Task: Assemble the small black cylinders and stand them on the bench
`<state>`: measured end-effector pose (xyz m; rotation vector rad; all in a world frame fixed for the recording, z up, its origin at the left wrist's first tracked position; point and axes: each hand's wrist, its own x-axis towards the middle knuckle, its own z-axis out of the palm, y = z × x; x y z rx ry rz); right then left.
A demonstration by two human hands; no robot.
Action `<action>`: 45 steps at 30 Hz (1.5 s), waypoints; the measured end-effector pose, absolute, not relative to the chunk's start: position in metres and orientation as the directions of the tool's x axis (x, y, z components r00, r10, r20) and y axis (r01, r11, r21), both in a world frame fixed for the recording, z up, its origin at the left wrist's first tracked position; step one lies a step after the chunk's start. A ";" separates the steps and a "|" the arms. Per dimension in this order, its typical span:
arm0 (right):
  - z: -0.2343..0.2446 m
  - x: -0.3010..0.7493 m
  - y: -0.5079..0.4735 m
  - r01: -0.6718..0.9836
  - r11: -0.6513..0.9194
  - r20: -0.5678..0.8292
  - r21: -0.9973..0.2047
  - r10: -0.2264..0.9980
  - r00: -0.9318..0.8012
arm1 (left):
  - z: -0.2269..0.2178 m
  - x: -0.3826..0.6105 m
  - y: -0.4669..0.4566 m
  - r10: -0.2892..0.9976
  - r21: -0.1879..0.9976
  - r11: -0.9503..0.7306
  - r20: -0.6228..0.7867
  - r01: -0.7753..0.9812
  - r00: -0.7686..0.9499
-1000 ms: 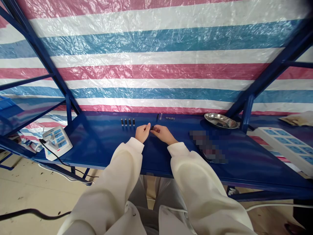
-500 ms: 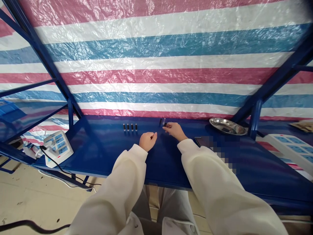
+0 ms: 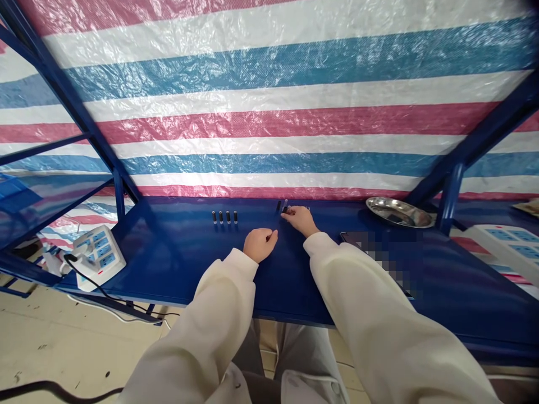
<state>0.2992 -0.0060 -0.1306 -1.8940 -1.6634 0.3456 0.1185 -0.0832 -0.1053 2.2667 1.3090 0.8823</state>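
Note:
My left hand (image 3: 260, 244) rests on the blue shelf (image 3: 177, 252) with its fingers curled in; whether it holds anything is hidden. My right hand (image 3: 298, 218) reaches to the back of the shelf, its fingertips pinched on a small dark piece beside two upright little cylinders (image 3: 281, 206). To the left of both hands, a row of several small dark cylinders (image 3: 224, 217) stands upright. Both arms wear cream sleeves.
A shiny metal dish (image 3: 398, 212) sits at the back right by a blue upright. A dark flat object (image 3: 357, 240), partly blurred, lies right of my right arm. White power strips lie at far left (image 3: 97, 249) and far right (image 3: 511, 249). A striped tarp hangs behind.
My right hand moved away from my left hand to the back of the shelf, over the small parts there. My left hand stayed near the middle and curled shut.

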 end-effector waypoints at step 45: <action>-0.129 0.298 0.014 0.822 -0.118 0.039 -0.558 0.985 0.167 | -0.106 0.118 -0.083 0.870 0.578 -0.492 0.303 0.651 0.388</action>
